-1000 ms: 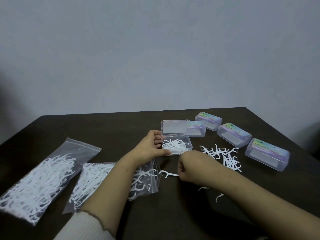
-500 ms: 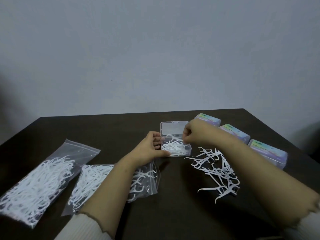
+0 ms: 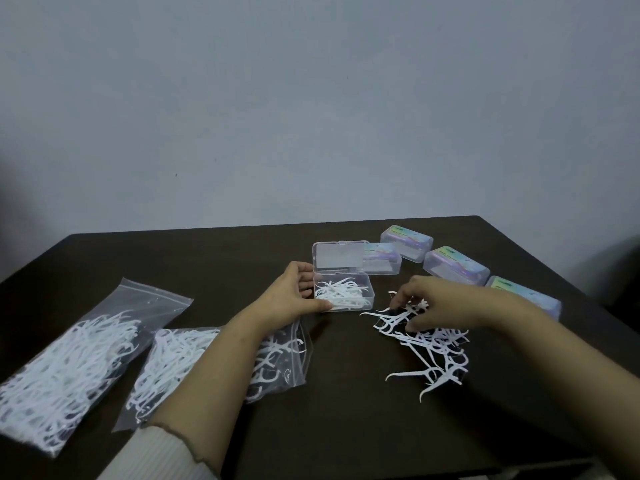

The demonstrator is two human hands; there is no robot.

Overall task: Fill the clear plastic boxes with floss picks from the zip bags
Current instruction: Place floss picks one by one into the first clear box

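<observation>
On the dark table (image 3: 207, 258), left hand (image 3: 291, 299) grips the open box (image 3: 344, 296) (part-filled), right hand (image 3: 446, 306) pinching loose picks (image 3: 429, 341).

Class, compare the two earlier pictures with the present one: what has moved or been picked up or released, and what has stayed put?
The right hand carried a floss pick from the table to the open box, dropped it, then moved back down to the loose pile of picks, fingers reaching into it. The left hand stayed holding the box's left side. The two zip bags and closed boxes stayed put.
</observation>
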